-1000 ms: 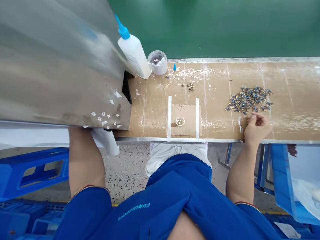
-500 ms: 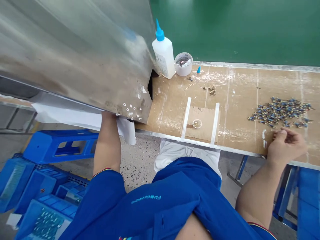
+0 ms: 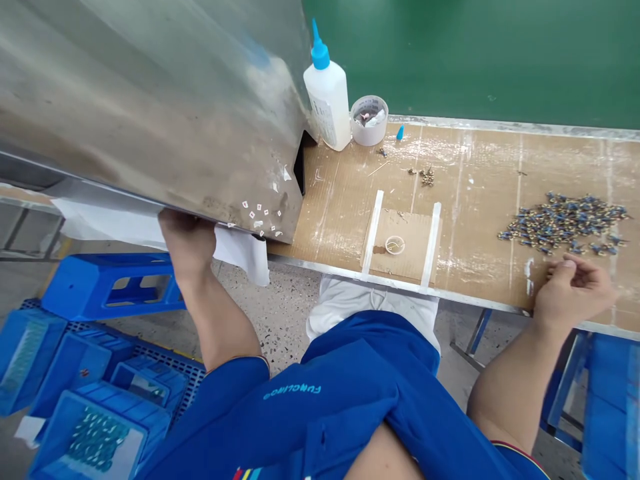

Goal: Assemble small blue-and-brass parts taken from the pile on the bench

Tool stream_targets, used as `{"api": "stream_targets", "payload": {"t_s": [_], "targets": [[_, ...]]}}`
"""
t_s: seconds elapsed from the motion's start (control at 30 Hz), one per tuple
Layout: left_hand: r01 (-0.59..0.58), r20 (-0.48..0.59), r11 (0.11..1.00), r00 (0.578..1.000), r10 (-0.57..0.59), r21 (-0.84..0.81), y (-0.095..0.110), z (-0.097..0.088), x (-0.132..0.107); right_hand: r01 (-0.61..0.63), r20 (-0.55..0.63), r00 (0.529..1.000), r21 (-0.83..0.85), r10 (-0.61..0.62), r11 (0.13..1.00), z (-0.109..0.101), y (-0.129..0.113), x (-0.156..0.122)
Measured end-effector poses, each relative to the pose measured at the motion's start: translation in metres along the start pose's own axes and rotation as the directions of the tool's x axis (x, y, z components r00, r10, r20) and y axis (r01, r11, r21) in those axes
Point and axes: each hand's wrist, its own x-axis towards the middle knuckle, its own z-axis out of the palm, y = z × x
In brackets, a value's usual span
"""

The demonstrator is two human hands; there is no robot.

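Note:
My left hand [image 3: 187, 239] reaches beneath the lower edge of a large metal housing [image 3: 200, 120], beside a hanging white sheet [image 3: 240, 255]. Its fingers are hidden under the housing. On the cardboard-covered bench rests my right hand [image 3: 575, 288], fingers curled with the thumb close against them. Whatever they hold, if anything, is too small or hidden to make out. Just beyond its fingertips lies a pile of small brass-and-blue metal parts [image 3: 565, 221].
A taped cardboard square [image 3: 415, 250] bears a small clear round dish [image 3: 395, 245]. Behind stand a white bottle with a blue nozzle [image 3: 327, 100], a tape roll [image 3: 370, 130], a blue cap [image 3: 400, 133] and a few brass parts [image 3: 427, 177]. Blue bins [image 3: 95, 433] and a blue stool [image 3: 100, 287] stand lower left.
My left forearm has swung outward to the left and the hand shows more below the housing edge. My right hand stays by the pile. The view has shifted slightly.

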Motion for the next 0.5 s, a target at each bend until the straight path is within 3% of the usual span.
{"api": "stream_targets", "payload": {"t_s": [0.03, 0.1, 0.13, 0.2, 0.27, 0.37, 0.5], "targets": [[0.028, -0.085, 0.999, 0.996, -0.03, -0.018, 0.002, -0.006, -0.012, 0.002, -0.006, 1.0, -0.004, -0.002, 1.0, 0.0, -0.001, 0.0], [0.122, -0.123, 0.987, 0.983, -0.134, -0.101, 0.017, -0.017, -0.037, -0.003, -0.01, 1.0, -0.01, 0.003, 1.0, -0.001, -0.003, -0.001], [0.169, -0.071, 0.978, 0.981, -0.178, -0.119, 0.028, -0.021, -0.047, -0.007, -0.016, 1.0, -0.014, 0.007, 1.0, -0.001, -0.003, -0.002], [0.157, 0.11, 0.971, 0.984, -0.139, -0.181, 0.053, -0.023, -0.059, -0.018, -0.015, 1.0, -0.022, 0.018, 1.0, 0.0, -0.003, -0.002], [0.168, 0.345, 0.937, 0.937, -0.055, -0.307, 0.073, -0.016, -0.059, -0.032, -0.008, 0.999, -0.012, 0.032, 0.999, 0.001, -0.003, -0.002], [0.225, 0.553, 0.855, 0.829, 0.083, -0.467, 0.086, 0.018, -0.049, -0.063, 0.016, 0.998, 0.05, 0.062, 0.997, 0.001, -0.003, 0.0], [0.506, 0.698, 0.706, 0.716, -0.023, -0.496, 0.084, 0.086, -0.047, -0.082, -0.007, 0.996, 0.233, 0.086, 0.969, -0.002, 0.001, -0.001]]}}
